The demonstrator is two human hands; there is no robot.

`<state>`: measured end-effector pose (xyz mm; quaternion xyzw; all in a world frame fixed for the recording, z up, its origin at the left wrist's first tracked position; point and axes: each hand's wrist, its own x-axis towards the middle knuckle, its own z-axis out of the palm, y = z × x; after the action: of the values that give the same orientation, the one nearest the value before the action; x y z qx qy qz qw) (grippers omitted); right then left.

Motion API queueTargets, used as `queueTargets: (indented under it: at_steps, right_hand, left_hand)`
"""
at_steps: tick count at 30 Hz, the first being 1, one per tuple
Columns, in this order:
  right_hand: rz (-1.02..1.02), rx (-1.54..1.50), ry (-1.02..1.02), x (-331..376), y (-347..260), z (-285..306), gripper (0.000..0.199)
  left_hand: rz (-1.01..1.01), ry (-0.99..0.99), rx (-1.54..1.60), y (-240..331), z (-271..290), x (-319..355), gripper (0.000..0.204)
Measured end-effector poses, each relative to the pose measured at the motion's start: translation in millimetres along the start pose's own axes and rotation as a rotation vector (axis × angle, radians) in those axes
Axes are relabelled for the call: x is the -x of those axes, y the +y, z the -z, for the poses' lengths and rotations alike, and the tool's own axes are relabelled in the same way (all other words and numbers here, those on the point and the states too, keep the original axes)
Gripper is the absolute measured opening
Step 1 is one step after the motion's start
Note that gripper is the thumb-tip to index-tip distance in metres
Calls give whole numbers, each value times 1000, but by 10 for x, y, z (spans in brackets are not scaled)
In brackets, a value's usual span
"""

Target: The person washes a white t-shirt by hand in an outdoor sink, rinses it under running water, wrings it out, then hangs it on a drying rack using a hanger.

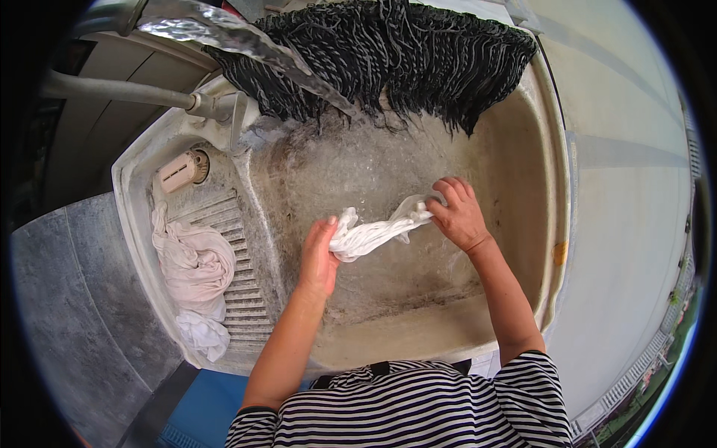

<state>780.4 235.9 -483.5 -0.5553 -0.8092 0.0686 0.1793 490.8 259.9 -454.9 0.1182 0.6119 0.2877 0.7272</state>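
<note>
A wet white cloth (377, 235) is stretched between my two hands, above the basin of a stone-coloured laundry sink (554, 224). My left hand (320, 257) grips its bunched lower-left end, thumb on top. At the upper-right end, my right hand (457, 215) pinches a thin fold between bent fingers. The cloth is twisted and gathered along its length, with a sheer loose flap near the right hand. Water (299, 63) streams from the upper left into the basin behind the cloth, and the basin floor looks wet.
A black fringed mop-like textile (388, 60) hangs over the sink's far edge. On the left, pale pink and white cloths (196, 265) lie by a ribbed washboard (243, 295). Beyond them sits a pinkish brush or soap-like block (178, 173). A grey pipe (119, 87) crosses at upper left.
</note>
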Motion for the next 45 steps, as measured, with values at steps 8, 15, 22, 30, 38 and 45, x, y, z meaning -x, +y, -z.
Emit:
queueTargets:
  at_steps: [8, 15, 22, 30, 38, 45]
  right_hand:
    - [-883, -347, -57, 210, -174, -547, 49]
    - [-269, -1078, -148, -476, -1924, 107, 22]
    - [-296, -254, 194, -533, -1174, -228, 17]
    - [-1024, 78, -26, 306, 329, -244, 43]
    - [-443, -949, -265, -588, -1665, -175, 25]
    - [-222, -464, 194, -707, -1471, -164, 25]
  left_hand:
    - [-364, 92, -986, -507, 597, -189, 38]
    - [274, -167, 365, -489, 537, -389, 45]
    - [178, 77, 214, -331, -152, -168, 37]
    - [-25, 128, -306, 82, 351, -152, 45]
    - [270, -140, 303, -387, 599, -450, 47]
    - [129, -341, 393, -480, 236, -197, 34]
